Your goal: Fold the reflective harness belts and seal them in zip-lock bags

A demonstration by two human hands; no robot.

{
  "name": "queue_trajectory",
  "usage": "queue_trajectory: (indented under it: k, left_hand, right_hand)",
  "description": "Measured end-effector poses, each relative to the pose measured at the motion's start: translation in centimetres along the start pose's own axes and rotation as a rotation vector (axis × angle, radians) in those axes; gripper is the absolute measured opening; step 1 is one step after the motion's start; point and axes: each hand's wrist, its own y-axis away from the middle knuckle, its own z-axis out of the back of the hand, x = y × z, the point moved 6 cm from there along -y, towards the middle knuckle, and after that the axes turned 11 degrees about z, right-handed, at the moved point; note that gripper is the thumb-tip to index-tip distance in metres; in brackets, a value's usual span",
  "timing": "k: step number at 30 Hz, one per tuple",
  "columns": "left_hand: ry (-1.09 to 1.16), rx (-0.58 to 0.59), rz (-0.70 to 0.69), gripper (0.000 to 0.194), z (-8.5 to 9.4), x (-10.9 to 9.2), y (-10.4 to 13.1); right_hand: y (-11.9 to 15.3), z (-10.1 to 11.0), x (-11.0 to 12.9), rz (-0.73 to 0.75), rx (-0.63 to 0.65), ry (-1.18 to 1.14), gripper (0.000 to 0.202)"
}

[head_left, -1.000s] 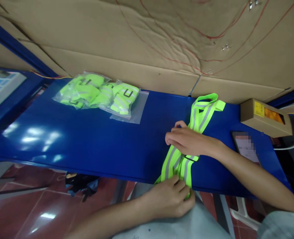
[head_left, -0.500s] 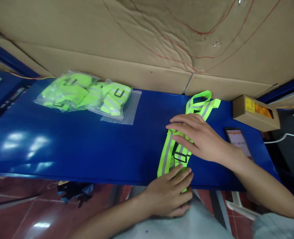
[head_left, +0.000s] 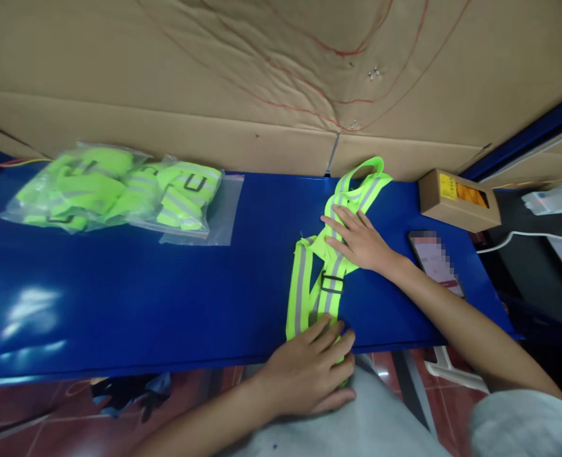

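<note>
A neon-yellow reflective strap vest [head_left: 300,285] with grey stripes lies lengthwise on the blue table. Its far end forms a loop, and a black rectangular buckle [head_left: 332,282] sits on the nearer strap. My right hand [head_left: 359,240] rests on the upper straps, palm down and fingers spread. At the table's front edge, the fingers of my left hand [head_left: 312,365] curl over the vest's near end. Bits of neon strap show between its fingers and thumb. The part of the vest beneath this hand is hidden.
Clear bags of folded neon vests [head_left: 94,187] lie at the back left. To the right are a cardboard box [head_left: 459,200] with an orange window and a phone [head_left: 435,263]. A cardboard wall [head_left: 166,133] borders the blue table [head_left: 242,285] behind.
My right hand has moved farther up the straps and flattened, uncovering the straps around the buckle. My left hand stays at the near end. The camera view has shifted right.
</note>
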Motion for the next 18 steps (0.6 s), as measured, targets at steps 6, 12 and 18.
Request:
queue_trajectory:
  k: [6,12,18]
  left_hand:
    - [-0.015,0.018,0.102,0.047,-0.1,1.0,-1.3]
    - [0.014,0.033,0.114,0.038,-0.1,1.0,-1.7]
    - [0.407,-0.011,0.328,0.015,1.3,2.9,-2.3]
  right_hand:
    - [-4.4,1.0,1.2,0.220,-0.115,0.083,0.062]
    - [-7.8,3.0,3.3,0.354,-0.216,0.123,0.055]
    - [0.2,8.3,8.2,0.311,-0.502,-0.040,0.034]
